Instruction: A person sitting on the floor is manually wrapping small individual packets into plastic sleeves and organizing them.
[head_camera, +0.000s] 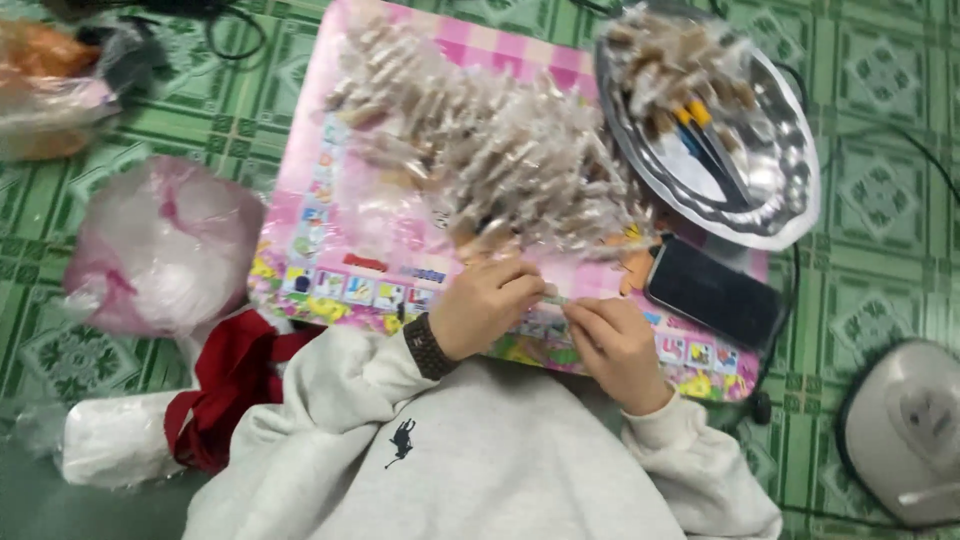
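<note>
Head camera looks down: a pink plastic bag (160, 245) lies far left on the green floor. Then the left hand (485, 305) and right hand (615, 345) meet, fingertips pinching a small clear wrapper (553, 297) over the pink mat (330, 250); a dark phone (715, 292) sits just right.

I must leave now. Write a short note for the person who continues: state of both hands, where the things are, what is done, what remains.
Left hand and right hand pinch one small clear-wrapped piece between them over the pink mat.
Done: a big pile of wrapped pieces lies on the mat.
Left: more pieces on the metal tray; whether they are wrapped is unclear.
A dark phone lies beside the right hand.
</note>
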